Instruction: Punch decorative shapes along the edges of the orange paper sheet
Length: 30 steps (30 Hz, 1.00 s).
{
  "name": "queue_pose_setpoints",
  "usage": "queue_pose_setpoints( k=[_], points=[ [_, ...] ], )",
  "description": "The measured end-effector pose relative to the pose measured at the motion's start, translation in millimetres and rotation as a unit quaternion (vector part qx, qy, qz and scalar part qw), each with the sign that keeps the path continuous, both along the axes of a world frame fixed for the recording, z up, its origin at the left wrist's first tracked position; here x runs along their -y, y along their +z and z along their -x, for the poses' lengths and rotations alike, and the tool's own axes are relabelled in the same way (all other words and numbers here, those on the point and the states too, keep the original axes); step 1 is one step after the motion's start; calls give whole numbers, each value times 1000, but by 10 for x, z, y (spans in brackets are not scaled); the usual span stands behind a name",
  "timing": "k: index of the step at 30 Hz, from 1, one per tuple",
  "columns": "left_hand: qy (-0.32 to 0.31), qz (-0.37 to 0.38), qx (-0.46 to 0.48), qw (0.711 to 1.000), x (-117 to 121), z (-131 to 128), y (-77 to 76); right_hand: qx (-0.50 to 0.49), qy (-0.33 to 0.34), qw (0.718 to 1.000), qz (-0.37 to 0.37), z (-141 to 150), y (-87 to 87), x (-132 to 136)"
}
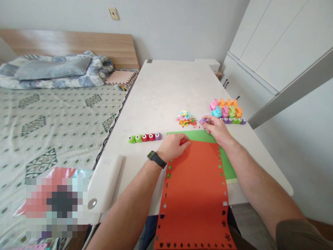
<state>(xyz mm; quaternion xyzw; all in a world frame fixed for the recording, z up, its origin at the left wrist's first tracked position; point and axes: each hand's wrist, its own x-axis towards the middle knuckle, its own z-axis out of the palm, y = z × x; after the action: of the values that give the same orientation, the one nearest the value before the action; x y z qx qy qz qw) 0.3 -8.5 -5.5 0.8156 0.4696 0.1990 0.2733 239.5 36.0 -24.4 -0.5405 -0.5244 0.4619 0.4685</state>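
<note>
An orange sheet of paper runs from the table down over my lap, with small shaped holes punched along its side and near edges. My left hand, a dark band on its wrist, closes on the sheet's far left corner; its fingertips are partly hidden. Between the thumb and fingers of my right hand is a small purple craft punch, held just beyond the paper's far edge. A green sheet lies under the orange one. Close to the purple punch is a pile of colourful paper cutouts.
Small craft punches stand in a row on the left of the white table. Larger lever punches and more small ones are grouped at right. A long white device lies along the left edge, beside a bed.
</note>
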Motion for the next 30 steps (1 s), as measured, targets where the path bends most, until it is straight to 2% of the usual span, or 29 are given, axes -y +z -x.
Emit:
queue_pose_setpoints(
  k=[5, 14, 19, 30],
  points=[
    [-2, -4, -2, 1000, -2, 6, -17, -22, -5, 1000, -3, 15, 58, -28],
    [-2, -2, -3, 1000, 2, 6, -4, -44, -14, 999, 12, 32, -21, -76],
    [-4, -6, -1, 1000, 0, 7, -10, -73, 6, 996, 48, 43, 26, -48],
    [0, -10, 1, 1000, -12, 14, -57, -63, -4, 996, 63, 49, 19, -101]
  ],
)
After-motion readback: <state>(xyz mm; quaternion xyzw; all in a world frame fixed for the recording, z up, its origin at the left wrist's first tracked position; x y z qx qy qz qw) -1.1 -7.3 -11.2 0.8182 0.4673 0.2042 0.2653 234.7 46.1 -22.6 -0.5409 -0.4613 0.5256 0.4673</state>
